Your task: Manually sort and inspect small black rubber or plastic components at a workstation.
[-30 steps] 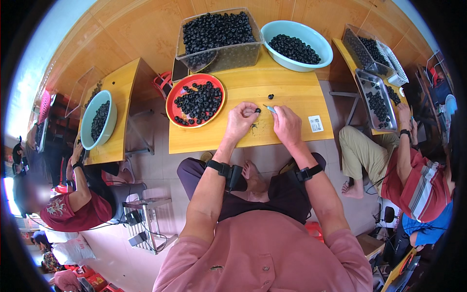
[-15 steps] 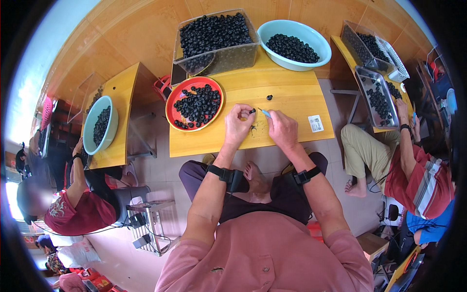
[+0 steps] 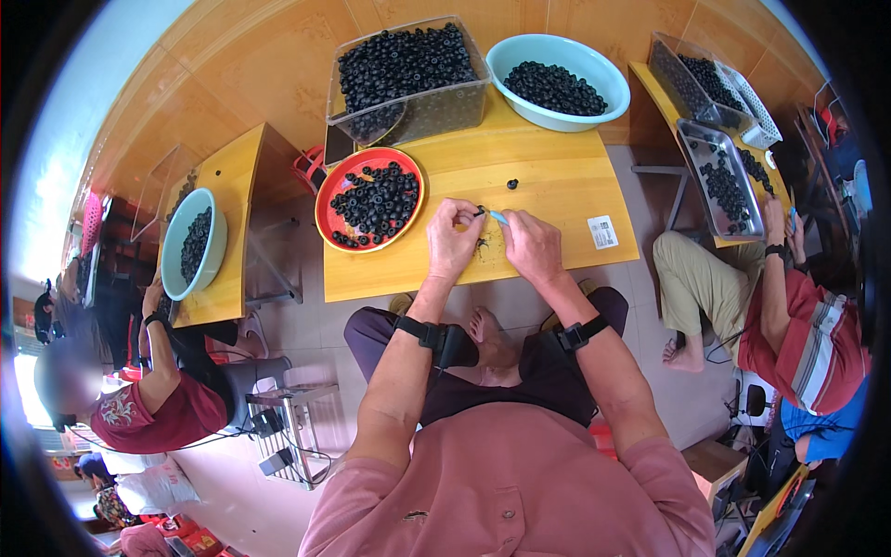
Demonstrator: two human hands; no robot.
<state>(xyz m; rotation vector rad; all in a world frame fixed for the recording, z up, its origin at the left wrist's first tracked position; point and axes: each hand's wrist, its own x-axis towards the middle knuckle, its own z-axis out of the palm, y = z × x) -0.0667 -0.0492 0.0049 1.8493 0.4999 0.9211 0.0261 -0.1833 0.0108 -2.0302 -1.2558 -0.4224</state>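
Observation:
Over the near part of the yellow table, my left hand [image 3: 451, 239] is closed, pinching a small black ring-shaped part [image 3: 480, 211] between thumb and fingertips. My right hand [image 3: 534, 245] grips a light blue-handled pen-like tool [image 3: 499, 217]. Its tip points left and meets or nearly meets the part; the tip is too small to make out. Below the fingertips lie fine black scraps [image 3: 483, 245]. A single black part [image 3: 511, 184] rests farther back. Left of my left hand is a red plate [image 3: 325, 209] with a yellow rim, holding many such parts.
At the back stand a clear plastic bin [image 3: 445, 109] heaped with black parts and a light blue basin [image 3: 566, 122] of them. A white label [image 3: 602, 232] is on the table's right. Co-workers [image 3: 153, 399] [image 3: 789, 325] sit at side tables. A metal stool [image 3: 295, 436] stands lower left.
The blue-handled tool in my right hand has shifted left, closer to the black part. My left hand keeps its pinch. The whole view has shifted slightly.

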